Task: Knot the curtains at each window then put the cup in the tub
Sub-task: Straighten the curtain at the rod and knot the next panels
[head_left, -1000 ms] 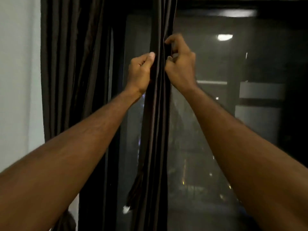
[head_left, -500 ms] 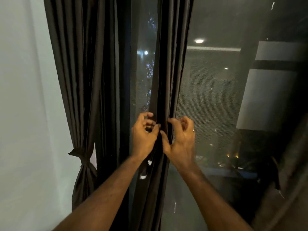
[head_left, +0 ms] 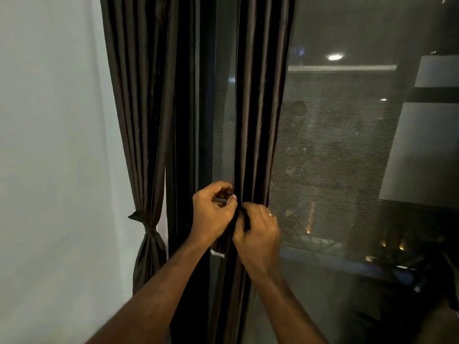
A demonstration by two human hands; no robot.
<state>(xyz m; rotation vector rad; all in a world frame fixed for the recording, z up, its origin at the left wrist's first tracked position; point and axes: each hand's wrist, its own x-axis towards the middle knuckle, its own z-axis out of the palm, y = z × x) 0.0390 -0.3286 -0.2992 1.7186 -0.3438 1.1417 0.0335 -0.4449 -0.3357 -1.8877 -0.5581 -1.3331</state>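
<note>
Knotted curtain (head_left: 146, 229) left – wall (head_left: 49, 145) beside, window (head_left: 335, 157) rt.

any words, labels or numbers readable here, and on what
None can be read.
The white scrap on the middle curtain, just below the left hand: may be a tag, too small and blurred to show any print.
The ring on the right hand: no marking visible.
The pale panels seen in the window glass: blank.
The knotted curtain by the wall: no label shows.
</note>
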